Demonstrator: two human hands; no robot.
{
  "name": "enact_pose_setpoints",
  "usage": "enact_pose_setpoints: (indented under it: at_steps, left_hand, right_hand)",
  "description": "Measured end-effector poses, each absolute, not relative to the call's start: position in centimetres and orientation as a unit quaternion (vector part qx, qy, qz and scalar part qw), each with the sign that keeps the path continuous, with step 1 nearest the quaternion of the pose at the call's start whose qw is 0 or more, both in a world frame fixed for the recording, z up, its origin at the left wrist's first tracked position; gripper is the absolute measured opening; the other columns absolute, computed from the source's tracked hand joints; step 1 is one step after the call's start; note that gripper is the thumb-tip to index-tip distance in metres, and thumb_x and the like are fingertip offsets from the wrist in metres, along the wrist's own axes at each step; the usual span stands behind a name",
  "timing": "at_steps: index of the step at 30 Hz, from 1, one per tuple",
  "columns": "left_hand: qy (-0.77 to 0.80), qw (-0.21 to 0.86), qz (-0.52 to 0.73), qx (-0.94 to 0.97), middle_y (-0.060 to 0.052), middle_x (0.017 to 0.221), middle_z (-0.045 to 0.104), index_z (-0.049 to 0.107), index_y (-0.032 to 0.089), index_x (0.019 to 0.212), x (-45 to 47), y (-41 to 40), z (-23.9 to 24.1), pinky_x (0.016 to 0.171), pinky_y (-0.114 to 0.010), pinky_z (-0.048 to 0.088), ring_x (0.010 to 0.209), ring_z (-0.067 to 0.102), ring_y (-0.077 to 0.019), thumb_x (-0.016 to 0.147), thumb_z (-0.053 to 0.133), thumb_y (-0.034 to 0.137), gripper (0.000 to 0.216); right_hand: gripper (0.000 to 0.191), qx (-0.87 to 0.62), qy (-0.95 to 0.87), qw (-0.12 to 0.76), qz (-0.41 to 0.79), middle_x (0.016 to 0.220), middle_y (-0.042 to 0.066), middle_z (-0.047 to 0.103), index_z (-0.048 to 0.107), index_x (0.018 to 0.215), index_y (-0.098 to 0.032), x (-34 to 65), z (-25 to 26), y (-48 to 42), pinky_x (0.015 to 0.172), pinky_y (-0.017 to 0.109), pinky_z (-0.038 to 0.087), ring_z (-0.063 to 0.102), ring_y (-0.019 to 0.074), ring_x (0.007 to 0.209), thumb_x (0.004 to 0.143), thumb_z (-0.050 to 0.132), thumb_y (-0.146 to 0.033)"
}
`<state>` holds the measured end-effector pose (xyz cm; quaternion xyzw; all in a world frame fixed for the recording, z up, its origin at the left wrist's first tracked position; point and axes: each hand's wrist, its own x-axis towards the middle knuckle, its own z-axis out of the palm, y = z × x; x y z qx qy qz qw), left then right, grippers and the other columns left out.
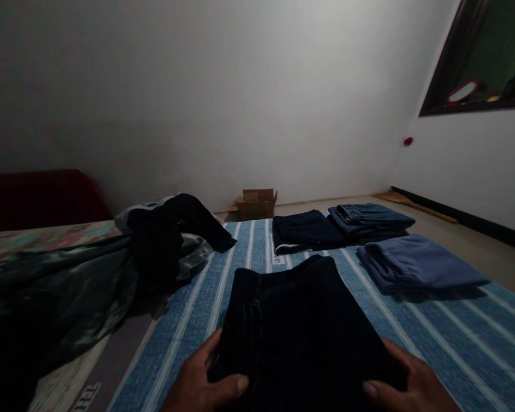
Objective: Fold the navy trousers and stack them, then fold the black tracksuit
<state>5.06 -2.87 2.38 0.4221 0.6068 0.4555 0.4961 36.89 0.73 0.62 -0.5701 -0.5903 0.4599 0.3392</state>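
Observation:
A folded black garment (300,326) lies on the blue striped sheet (433,332) right in front of me. My left hand (201,380) grips its near left edge, thumb on top and fingers tucked under the fabric. My right hand (412,383) holds the near right edge the same way, thumb pressed on the cloth. Both hands are closed on the garment.
Three folded garments lie farther back: a dark navy one (304,230), blue jeans (369,220) and a lighter blue one (416,266). A heap of dark unfolded clothes (163,240) sits at the left. A cardboard box (254,204) stands by the wall.

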Motion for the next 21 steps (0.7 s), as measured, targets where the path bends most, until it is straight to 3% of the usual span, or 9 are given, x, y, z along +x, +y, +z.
enact_pose_setpoints:
  at_steps: [5, 10, 13, 16, 21]
  left_hand:
    - [0.578, 0.458, 0.495, 0.459, -0.007, 0.106, 0.069, 0.059, 0.021, 0.114, 6.3, 4.4, 7.1, 0.087, -0.045, 0.05, 0.098, 0.063, -0.0318, 0.053, 0.079, 0.027, 0.065]
    - [0.529, 0.429, 0.528, 0.507, -0.009, 0.095, 0.07, 0.06, 0.013, 0.106, 6.4, 15.9, 8.7, 0.078, -0.04, 0.053, 0.084, 0.066, -0.0263, 0.048, 0.08, 0.026, 0.063]
    - [0.53, 0.38, 0.551, 0.521, -0.008, 0.09, 0.07, 0.063, 0.011, 0.1, 6.7, 23.0, 8.8, 0.073, -0.037, 0.054, 0.08, 0.066, -0.0247, 0.041, 0.081, 0.026, 0.064]
    - [0.546, 0.352, 0.56, 0.514, -0.006, 0.091, 0.07, 0.064, 0.013, 0.1, 7.5, 28.8, 7.9, 0.072, -0.032, 0.054, 0.082, 0.065, -0.0228, 0.042, 0.08, 0.026, 0.062]
    - [0.638, 0.303, 0.536, 0.462, -0.009, 0.087, 0.07, 0.065, 0.012, 0.088, 9.6, 34.0, 3.1, 0.068, -0.031, 0.052, 0.087, 0.065, -0.027, 0.045, 0.081, 0.024, 0.047]
  right_hand:
    - [0.057, -0.447, -0.576, 0.393, 0.56, 0.098, 0.008, 0.069, 0.06, 0.114, -0.015, 36.4, 5.3, 8.1, 0.073, 0.036, 0.054, 0.065, 0.0286, 0.088, 0.062, 0.071, -0.036]
    - [0.048, -0.468, -0.589, 0.453, 0.479, 0.082, 0.005, 0.069, 0.064, 0.101, -0.012, 35.9, 7.8, 19.2, 0.063, 0.029, 0.052, 0.065, 0.0208, 0.072, 0.056, 0.076, -0.024]
    - [0.045, -0.491, -0.58, 0.463, 0.456, 0.076, 0.003, 0.068, 0.063, 0.103, -0.012, 36.1, 8.5, 25.6, 0.052, 0.025, 0.047, 0.061, 0.0155, 0.059, 0.061, 0.074, -0.022]
    - [0.037, -0.527, -0.572, 0.46, 0.429, 0.074, 0.0, 0.066, 0.064, 0.103, -0.014, 36.6, 8.2, 30.6, 0.05, 0.022, 0.044, 0.058, 0.0116, 0.055, 0.068, 0.072, -0.021]
    - [0.029, -0.635, -0.533, 0.407, 0.384, 0.093, 0.004, 0.064, 0.058, 0.109, -0.014, 36.9, 3.0, 35.0, 0.059, 0.026, 0.051, 0.06, 0.0122, 0.069, 0.083, 0.064, -0.026]
